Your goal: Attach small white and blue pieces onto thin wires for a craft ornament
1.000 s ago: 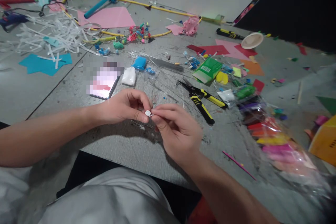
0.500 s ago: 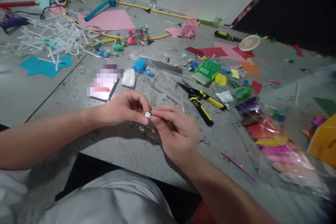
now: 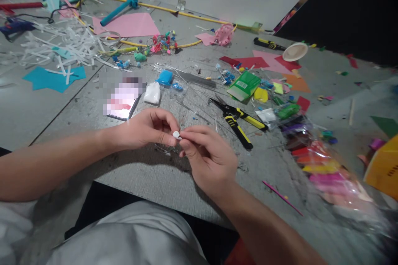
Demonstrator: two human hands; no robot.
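Observation:
Between my fingertips is a small white clay piece (image 3: pixel 176 134), rounded on top with a thin bit sticking out toward the right. The thumb and forefinger of my left hand (image 3: pixel 152 128) pinch it from the left. My right hand (image 3: pixel 211 155) meets it from the other side, thumb and fingers pinched at the thin bit. Both hands hover close above the grey table. Just beyond them lie a white clay packet (image 3: pixel 152 93), a blue clay packet (image 3: pixel 164 77) and a lit phone (image 3: pixel 122 101). Yellow-and-black pliers (image 3: pixel 238 120) rest to the right of my hands.
Thin metal wires (image 3: pixel 195 78) lie behind the packets. A green packet (image 3: pixel 244 85) and a plastic bag of coloured clay (image 3: pixel 326 174) are on the right, near a pink stick tool (image 3: pixel 281 196). White paper strips (image 3: pixel 68 43) heap up at left.
The white clay piece has turned and shifted slightly between my fingertips. Both hands keep their pinch in almost the same place.

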